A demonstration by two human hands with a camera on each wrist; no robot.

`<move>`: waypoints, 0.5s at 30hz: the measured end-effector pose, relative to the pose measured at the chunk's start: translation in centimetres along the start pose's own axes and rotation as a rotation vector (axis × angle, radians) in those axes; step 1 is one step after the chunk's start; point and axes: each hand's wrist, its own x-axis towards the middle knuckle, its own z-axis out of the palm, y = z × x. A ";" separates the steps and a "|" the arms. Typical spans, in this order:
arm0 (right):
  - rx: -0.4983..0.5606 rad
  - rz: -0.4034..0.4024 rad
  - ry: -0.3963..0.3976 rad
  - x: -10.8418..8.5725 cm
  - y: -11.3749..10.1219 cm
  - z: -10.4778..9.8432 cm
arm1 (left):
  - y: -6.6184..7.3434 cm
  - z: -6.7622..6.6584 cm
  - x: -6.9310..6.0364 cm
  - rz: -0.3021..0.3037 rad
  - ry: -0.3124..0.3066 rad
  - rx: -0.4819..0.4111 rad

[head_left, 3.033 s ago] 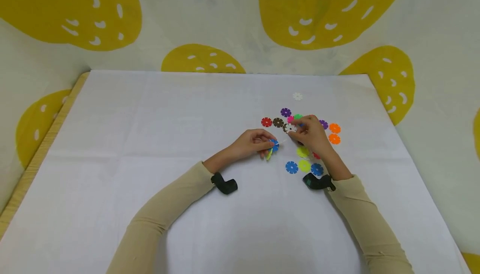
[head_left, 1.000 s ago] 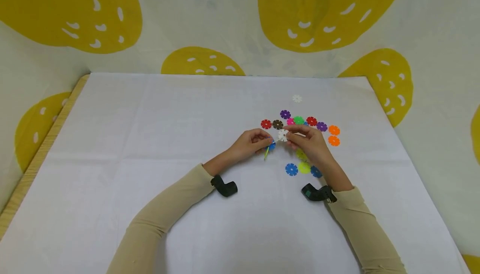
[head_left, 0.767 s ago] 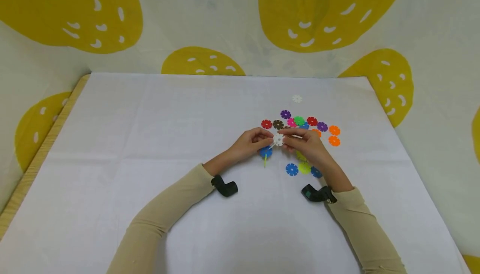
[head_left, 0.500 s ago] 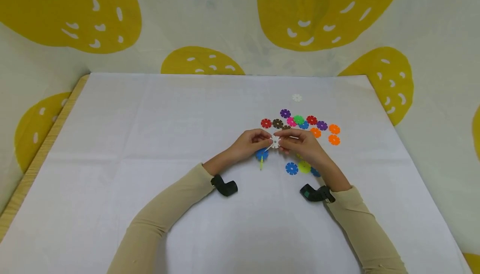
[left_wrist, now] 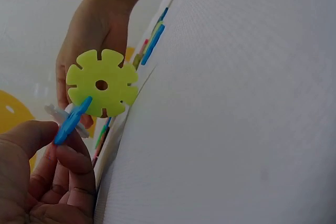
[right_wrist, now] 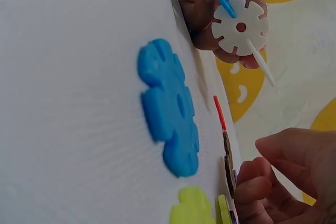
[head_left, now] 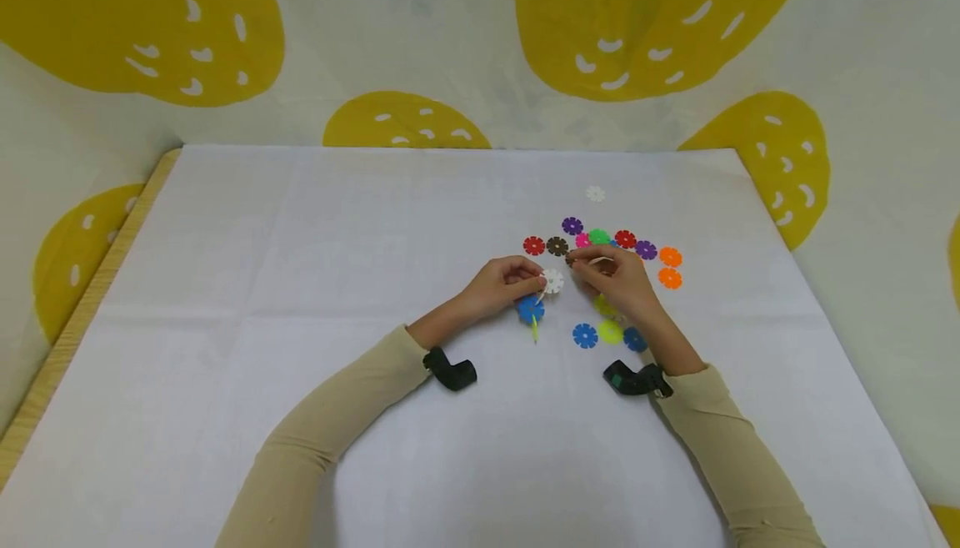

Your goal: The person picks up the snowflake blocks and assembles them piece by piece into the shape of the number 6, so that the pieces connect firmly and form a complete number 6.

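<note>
"Holding what, the left hand point(head_left: 501, 288)?"

"A string of joined, slotted discs, right of centre in the head view. A white disc point(head_left: 553, 281) is uppermost, then a blue disc point(head_left: 531, 309), with a yellow-green disc point(left_wrist: 88, 77) lowest. Another white piece point(right_wrist: 261, 62) shows edge-on in the right wrist view."

"Which one do the fingers pinch?"

"I can't tell exactly."

"And the right hand point(head_left: 621, 283)?"

"Thumb and forefinger are bent, a narrow gap between them, near a brown disc point(head_left: 557, 246)."

"What lies around?"

"Loose discs on the white-covered worktop point(head_left: 337, 231): a red disc point(head_left: 533, 245) left of the brown, two orange discs point(head_left: 670, 279) farthest right, and a lone white disc point(head_left: 596, 193) above the rest."
</note>
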 end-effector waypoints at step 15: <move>-0.101 0.063 -0.034 1.4 0.3 -0.2 | 0.2 -0.1 -0.1 -0.020 0.006 -0.088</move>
